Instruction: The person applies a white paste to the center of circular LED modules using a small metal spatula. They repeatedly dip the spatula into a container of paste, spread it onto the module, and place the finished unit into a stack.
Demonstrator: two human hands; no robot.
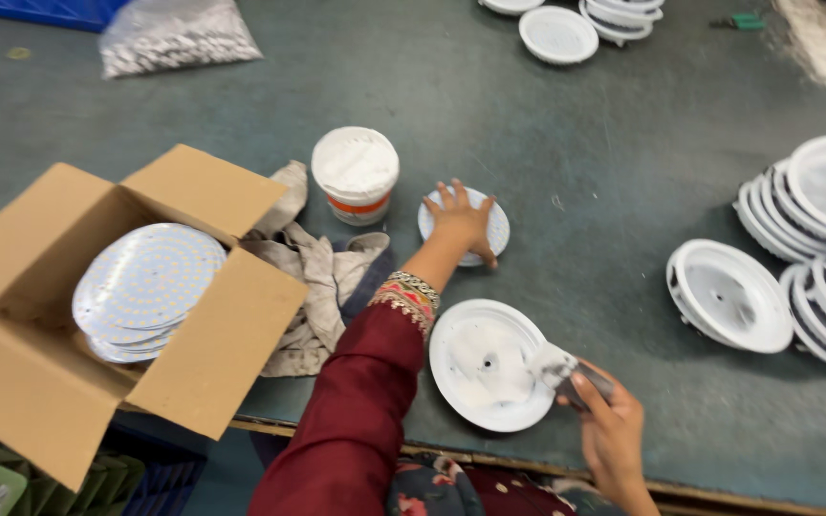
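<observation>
Head view: a grey-green worktable [566, 143] fills the frame, its near edge a wooden strip running along the bottom right.
Open room: the broadest bare stretch lies in the middle and upper middle of the table, between the tub and the stacks on the right; the strip between the near housing and the table edge is narrow.
Cardboard box [97, 306]: far left, flaps open, overhanging the near edge; a stack of round LED boards [145, 287] sits inside.
Right stacks [815, 210]: white round housings leaning in overlapping rows against the right edge, one single housing [728, 294] lying just beside them.
Cloth [313, 277]: crumpled grey rag between the box and the tub, touching the box flap.
Near housing [488, 363]: white dish smeared with white paste, close to the near edge, between both arms.
White tub [356, 174]: upright, its top caked with paste, just left of the left hand.
Small disc [499, 229]: flat on the table beyond the near housing.
Left hand [459, 220]: fingers spread, palm pressed flat on the small disc.
Right hand [609, 430]: closed around a paste-coated brush [558, 367], its tip over the near housing's right rim.
</observation>
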